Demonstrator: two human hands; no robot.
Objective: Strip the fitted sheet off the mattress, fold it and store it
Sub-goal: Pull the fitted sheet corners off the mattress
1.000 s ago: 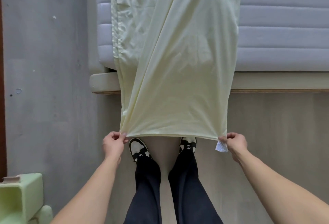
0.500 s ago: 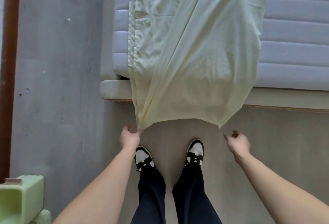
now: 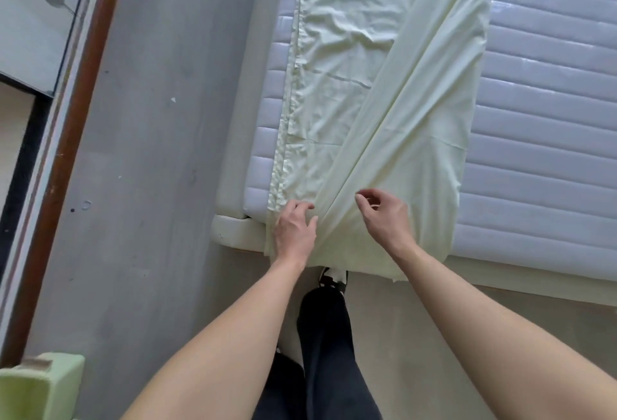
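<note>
The pale yellow fitted sheet (image 3: 384, 102), folded into a long strip, lies along the left part of the bare quilted mattress (image 3: 541, 126). Its near end drapes over the foot of the bed. My left hand (image 3: 293, 231) sits on the sheet near its left gathered edge. Its thumb and forefinger pinch the cloth where the diagonal folds meet. My right hand (image 3: 384, 216) hovers just above the sheet beside it, fingers loosely curled and holding nothing.
The cream bed frame (image 3: 230, 232) sticks out under the mattress corner. A grey floor strip and a brown-framed wall panel (image 3: 66, 139) run along the left. A light green box (image 3: 36, 386) stands at the lower left. My legs and a shoe (image 3: 334, 278) are at the bed's foot.
I have stepped up to the bed. The hanging end of the sheet now lies over the mattress edge. My right hand let go of its corner and moved in beside my left.
</note>
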